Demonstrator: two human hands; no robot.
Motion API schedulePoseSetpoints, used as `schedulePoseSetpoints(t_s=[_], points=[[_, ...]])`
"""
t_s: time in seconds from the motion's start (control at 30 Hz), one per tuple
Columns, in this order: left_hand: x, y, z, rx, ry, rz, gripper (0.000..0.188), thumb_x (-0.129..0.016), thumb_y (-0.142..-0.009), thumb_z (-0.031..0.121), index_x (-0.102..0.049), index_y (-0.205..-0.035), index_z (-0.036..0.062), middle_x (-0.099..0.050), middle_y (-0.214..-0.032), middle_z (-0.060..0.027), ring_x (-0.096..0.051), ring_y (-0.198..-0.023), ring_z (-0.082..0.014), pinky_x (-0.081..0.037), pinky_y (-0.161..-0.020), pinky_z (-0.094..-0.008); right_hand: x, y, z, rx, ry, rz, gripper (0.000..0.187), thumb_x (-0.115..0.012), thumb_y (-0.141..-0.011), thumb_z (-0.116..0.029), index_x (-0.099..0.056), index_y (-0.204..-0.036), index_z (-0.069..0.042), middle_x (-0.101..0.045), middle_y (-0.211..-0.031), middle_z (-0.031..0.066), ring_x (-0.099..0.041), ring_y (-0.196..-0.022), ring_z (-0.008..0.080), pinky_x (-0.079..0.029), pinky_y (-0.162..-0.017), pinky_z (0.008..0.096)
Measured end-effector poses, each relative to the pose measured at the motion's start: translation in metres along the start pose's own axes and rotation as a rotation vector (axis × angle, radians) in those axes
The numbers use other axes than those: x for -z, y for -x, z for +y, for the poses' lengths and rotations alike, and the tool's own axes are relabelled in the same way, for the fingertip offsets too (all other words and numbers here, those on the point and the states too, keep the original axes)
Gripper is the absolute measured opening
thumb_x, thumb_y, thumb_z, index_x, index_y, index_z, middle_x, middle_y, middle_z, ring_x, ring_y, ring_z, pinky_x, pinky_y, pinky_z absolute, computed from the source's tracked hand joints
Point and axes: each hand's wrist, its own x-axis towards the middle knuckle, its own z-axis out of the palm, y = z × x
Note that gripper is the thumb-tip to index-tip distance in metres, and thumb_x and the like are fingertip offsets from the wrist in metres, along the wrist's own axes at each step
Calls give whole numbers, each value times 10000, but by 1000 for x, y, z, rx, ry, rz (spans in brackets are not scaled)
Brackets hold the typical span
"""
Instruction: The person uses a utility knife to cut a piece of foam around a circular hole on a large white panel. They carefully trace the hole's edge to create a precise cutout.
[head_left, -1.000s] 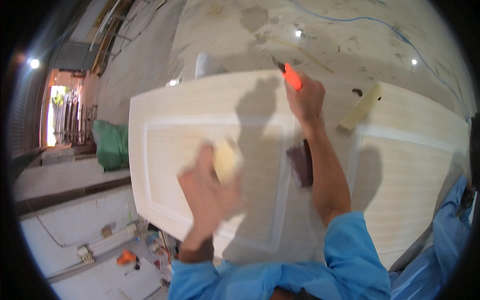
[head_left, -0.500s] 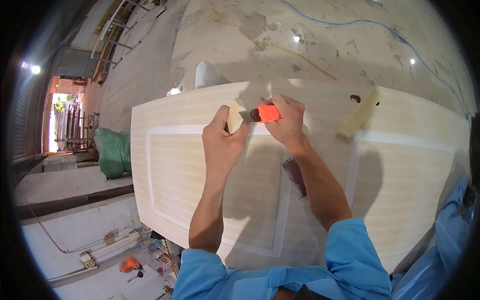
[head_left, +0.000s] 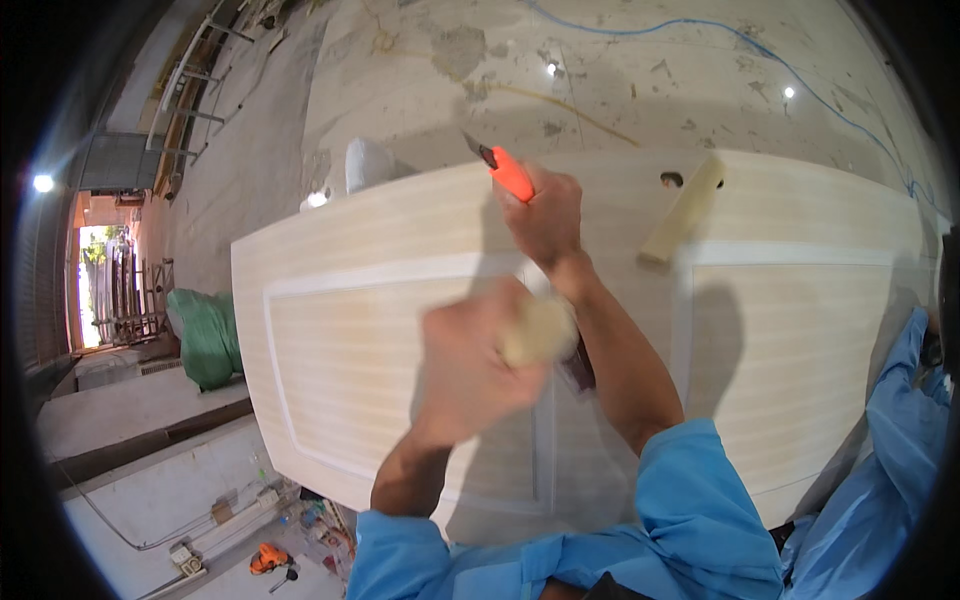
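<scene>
Left grip (head_left: 470, 365), blurred: I have it clenched round pale-yellow piece (head_left: 540, 332), above pale panelled board (head_left: 340, 370). Right grip (head_left: 545, 215), farther forward: grasping orange-handled knife (head_left: 513, 176), blade (head_left: 479, 148) pointing forward-left, apart from piece. Beside right forearm (head_left: 628, 370), dark reddish block (head_left: 578, 373), partly hidden. Farther right, cream strip (head_left: 685, 212) lies on board near dark hole (head_left: 671, 180).

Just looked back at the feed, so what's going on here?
A person works over a pale panelled door. The left hand holds a pale yellow piece, blurred; the right hand grips an orange-handled knife, its blade clear of the piece. A yellowish strip lies on the door, right of the knife.
</scene>
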Motion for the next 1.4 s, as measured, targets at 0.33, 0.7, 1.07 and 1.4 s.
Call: schedulePoseSetpoints(t_s=[0.33,0.7,1.07,1.4], points=[[11,-19,-60,112,-371,215,290,-788,-706,123,-510,-726,43,-473,-574,-74,-441,-525,-234,-383,-503,-366,0,7,-10,218,-156,87,322,-781,-856,-51,-517,-674,-25,-512,-559,90,-434,-471,226,-375,-461,332],[7,-20,-52,-273,-496,193,294,-784,-664,106,-496,-695,58,-488,-584,-89,-474,-538,-263,-381,-489,-380,-5,8,-4,156,-117,19,269,-804,-808,-47,-563,-690,-44,-566,-618,111,-522,-514,288,-429,-487,360],[7,-34,-38,69,-428,259,306,-808,-733,144,-516,-714,54,-546,-610,-107,-547,-542,-295,-430,-521,-379,3,8,-9,5,-363,127,230,-781,-761,6,-561,-717,-43,-562,-608,107,-519,-520,290,-423,-500,343],[4,-35,-48,-22,-566,239,316,-818,-722,180,-522,-734,70,-541,-600,-99,-551,-538,-303,-440,-526,-381,-3,8,2,135,-177,105,199,-760,-776,-49,-565,-736,-57,-544,-598,109,-526,-518,311,-417,-483,378]])
